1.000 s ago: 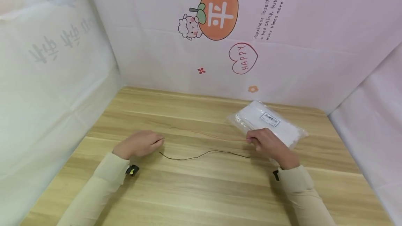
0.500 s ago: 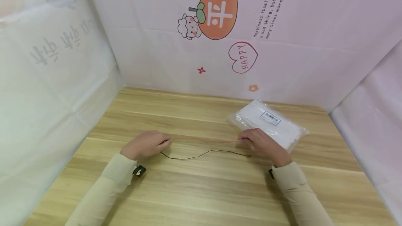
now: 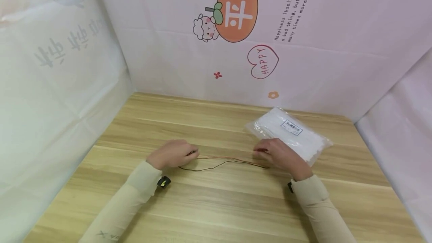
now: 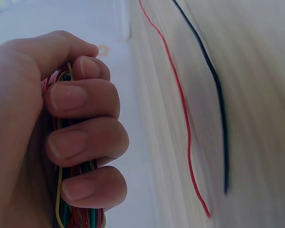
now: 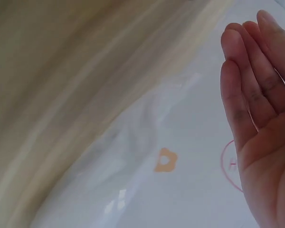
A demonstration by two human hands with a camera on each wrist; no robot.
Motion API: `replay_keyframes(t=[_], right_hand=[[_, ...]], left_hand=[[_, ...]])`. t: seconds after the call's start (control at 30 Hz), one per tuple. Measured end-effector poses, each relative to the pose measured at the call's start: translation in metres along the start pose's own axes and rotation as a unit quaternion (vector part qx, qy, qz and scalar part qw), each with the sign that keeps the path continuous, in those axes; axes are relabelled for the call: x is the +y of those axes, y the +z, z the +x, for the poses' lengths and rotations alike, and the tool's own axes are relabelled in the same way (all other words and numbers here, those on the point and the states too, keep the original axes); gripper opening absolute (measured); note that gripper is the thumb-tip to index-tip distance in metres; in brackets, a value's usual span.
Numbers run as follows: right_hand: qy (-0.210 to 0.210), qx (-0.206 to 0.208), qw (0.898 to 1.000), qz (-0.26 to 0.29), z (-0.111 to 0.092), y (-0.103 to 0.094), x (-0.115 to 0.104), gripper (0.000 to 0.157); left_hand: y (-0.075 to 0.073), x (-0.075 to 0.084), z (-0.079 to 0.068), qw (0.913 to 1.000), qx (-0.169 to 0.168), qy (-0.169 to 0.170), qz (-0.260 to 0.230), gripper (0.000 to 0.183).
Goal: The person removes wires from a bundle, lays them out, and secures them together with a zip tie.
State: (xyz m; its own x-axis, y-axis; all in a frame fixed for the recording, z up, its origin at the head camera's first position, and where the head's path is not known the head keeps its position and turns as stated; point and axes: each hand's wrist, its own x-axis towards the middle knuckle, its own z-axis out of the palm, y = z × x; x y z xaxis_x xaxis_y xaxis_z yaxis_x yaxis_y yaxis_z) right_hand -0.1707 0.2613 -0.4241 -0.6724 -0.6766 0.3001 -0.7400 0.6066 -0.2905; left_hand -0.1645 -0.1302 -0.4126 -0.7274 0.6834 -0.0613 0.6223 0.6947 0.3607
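Observation:
My left hand [image 3: 175,153] is curled around a bundle of thin coloured wires [image 4: 80,216], with red, green, yellow and black strands showing between palm and fingers in the left wrist view. On the wooden table, just right of that hand, lies a single red wire [image 4: 183,102]. A black wire [image 4: 217,85] runs beside it, slightly nearer to me and wavy. At the right end of the two wires hovers my right hand [image 3: 281,156]. In the right wrist view its palm [image 5: 268,156] holds nothing, and the fingers are loosely bent.
A clear plastic packet [image 3: 276,123] with white contents and a barcode label [image 3: 291,127] lies behind my right hand, partly covered by it. Printed white cloth [image 3: 168,55] hangs behind the wooden table [image 3: 216,205] and along both sides.
The red wire was drawn taut between both hands, then came nearer to me and now lies beside the black wire. My left hand moved right; my right hand shifted slightly left and released the wire.

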Motion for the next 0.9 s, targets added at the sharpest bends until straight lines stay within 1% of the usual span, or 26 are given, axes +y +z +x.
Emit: replay_keyframes(t=[0.13, 0.27, 0.43, 0.53, 0.7, 0.8, 0.9], right_hand=[[0.009, 0.001, 1.000, 0.006, 0.006, -0.003, -0.013, 0.012], [0.002, -0.002, 1.000, 0.009, 0.017, -0.006, -0.028, 0.015], [-0.018, 0.002, 1.000, 0.005, 0.030, -0.007, -0.045, 0.015], [-0.032, 0.005, 0.999, 0.006, 0.037, -0.007, -0.053, 0.014], [-0.071, 0.007, 0.997, -0.003, 0.051, -0.004, -0.063, 0.013], [-0.087, 0.010, 0.996, -0.014, 0.057, -0.001, -0.069, 0.011], [-0.103, 0.014, 0.994, -0.031, 0.060, 0.003, -0.074, 0.012]], left_hand=[[0.001, 0.007, 0.008, 0.9999, -0.001, 0.013, 0.004, 0.039], [0.002, 0.014, 0.016, 0.9998, -0.005, 0.019, 0.008, 0.038], [0.003, 0.025, 0.024, 0.9997, -0.007, 0.022, 0.009, 0.038], [0.004, 0.032, 0.030, 0.9995, -0.003, 0.024, 0.021, 0.037], [0.004, 0.042, 0.039, 0.9989, -0.007, 0.024, 0.041, 0.035], [0.004, 0.049, 0.043, 0.9990, -0.010, 0.021, 0.038, 0.035], [0.006, 0.056, 0.046, 0.9993, -0.012, 0.022, 0.028, 0.034]])
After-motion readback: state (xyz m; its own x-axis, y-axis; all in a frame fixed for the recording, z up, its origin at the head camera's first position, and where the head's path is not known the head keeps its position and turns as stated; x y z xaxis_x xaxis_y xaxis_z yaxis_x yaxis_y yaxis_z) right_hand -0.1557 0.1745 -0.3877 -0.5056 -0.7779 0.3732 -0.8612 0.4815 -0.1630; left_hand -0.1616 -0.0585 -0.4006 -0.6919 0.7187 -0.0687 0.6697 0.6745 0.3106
